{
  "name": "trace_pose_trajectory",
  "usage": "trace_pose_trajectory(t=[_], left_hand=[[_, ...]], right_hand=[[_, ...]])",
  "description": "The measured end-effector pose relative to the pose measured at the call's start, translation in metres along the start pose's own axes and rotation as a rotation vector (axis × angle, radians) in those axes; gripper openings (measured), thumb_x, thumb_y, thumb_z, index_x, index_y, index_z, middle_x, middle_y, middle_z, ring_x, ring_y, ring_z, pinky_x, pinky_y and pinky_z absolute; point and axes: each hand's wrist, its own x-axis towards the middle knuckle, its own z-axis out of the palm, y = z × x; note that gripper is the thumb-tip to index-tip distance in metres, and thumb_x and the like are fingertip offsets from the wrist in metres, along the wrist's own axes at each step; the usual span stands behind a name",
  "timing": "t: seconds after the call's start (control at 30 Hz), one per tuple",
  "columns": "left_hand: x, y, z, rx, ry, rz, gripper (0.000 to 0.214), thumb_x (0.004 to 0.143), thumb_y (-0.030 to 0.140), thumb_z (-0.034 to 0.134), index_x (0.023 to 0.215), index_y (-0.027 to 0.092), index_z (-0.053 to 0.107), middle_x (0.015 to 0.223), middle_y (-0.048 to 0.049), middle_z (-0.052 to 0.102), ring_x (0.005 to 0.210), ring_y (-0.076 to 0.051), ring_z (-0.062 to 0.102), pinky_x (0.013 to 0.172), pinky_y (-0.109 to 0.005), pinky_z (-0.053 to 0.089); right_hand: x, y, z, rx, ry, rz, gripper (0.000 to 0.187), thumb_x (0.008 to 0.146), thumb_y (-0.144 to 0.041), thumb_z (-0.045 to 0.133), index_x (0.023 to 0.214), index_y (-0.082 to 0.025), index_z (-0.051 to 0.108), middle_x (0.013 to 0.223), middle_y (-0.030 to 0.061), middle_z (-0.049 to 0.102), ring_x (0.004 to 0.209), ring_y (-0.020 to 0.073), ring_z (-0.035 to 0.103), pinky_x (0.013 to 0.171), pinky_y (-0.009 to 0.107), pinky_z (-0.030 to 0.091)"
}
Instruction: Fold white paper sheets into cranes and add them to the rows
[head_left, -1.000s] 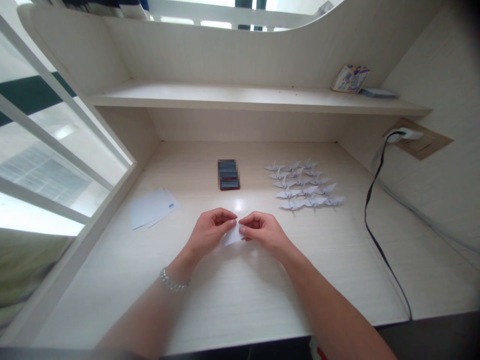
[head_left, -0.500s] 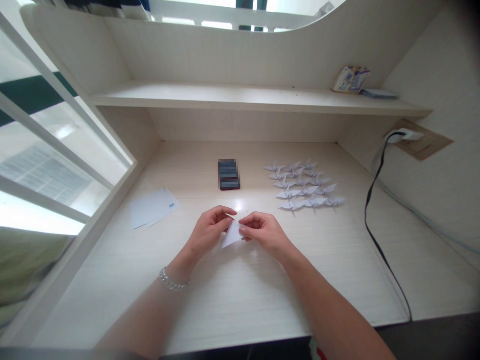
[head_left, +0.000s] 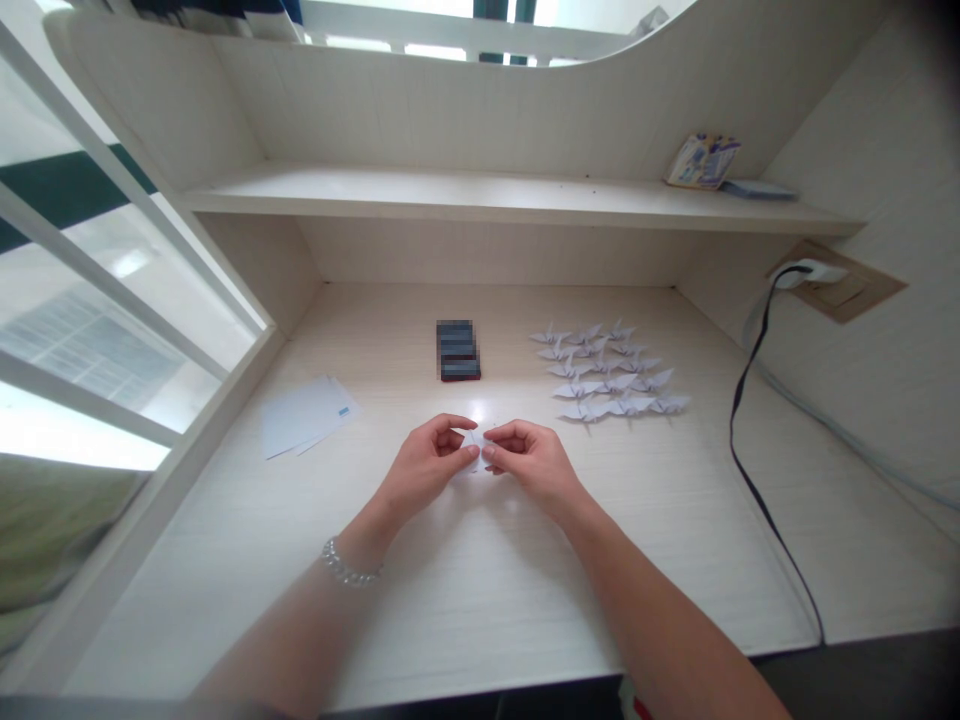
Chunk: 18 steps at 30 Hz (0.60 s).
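Observation:
My left hand (head_left: 426, 463) and my right hand (head_left: 529, 461) meet at the middle of the pale wooden desk (head_left: 465, 590), fingertips pinched together on a small folded piece of white paper (head_left: 474, 441). Most of the paper is hidden between my fingers. A bead bracelet (head_left: 346, 570) circles my left wrist. To the right, behind my hands, several folded paper cranes (head_left: 609, 372) lie in rows on the desk.
A few white sheets (head_left: 304, 414) lie at the left. A dark blurred object (head_left: 457, 350) rests behind my hands. A black cable (head_left: 754, 420) runs from a wall socket (head_left: 814, 272) down the right side. A shelf (head_left: 495, 195) above holds a small box (head_left: 703, 160).
The paper flap that hung below my fingers has been folded up; my fingertips have drawn closer together and the paper is now smaller and mostly hidden.

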Motion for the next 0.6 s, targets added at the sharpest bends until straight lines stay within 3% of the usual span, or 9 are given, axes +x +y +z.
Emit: trace_pose_trajectory(t=[0.2, 0.6], left_hand=[[-0.0007, -0.0020, 0.0013, -0.095, -0.049, -0.091, 0.038, 0.069, 0.023, 0.065, 0.105, 0.017, 0.054, 0.059, 0.0040, 0.055, 0.061, -0.014, 0.062, 0.064, -0.029, 0.049], [-0.0002, -0.0030, 0.0027, -0.100, -0.035, -0.101, 0.035, 0.067, 0.018, 0.065, 0.101, 0.015, 0.056, 0.053, 0.0046, 0.053, 0.057, -0.013, 0.060, 0.061, -0.027, 0.049]], right_hand=[[0.0002, 0.0009, 0.0021, -0.010, 0.028, -0.046, 0.022, 0.066, -0.027, 0.069, 0.083, -0.014, 0.065, 0.077, 0.0044, 0.068, 0.068, 0.0160, 0.064, 0.059, 0.027, 0.052], [-0.0005, 0.0023, 0.0054, -0.029, 0.038, -0.063, 0.019, 0.067, -0.027, 0.067, 0.082, -0.015, 0.065, 0.077, 0.0045, 0.068, 0.069, 0.0163, 0.064, 0.060, 0.027, 0.052]])
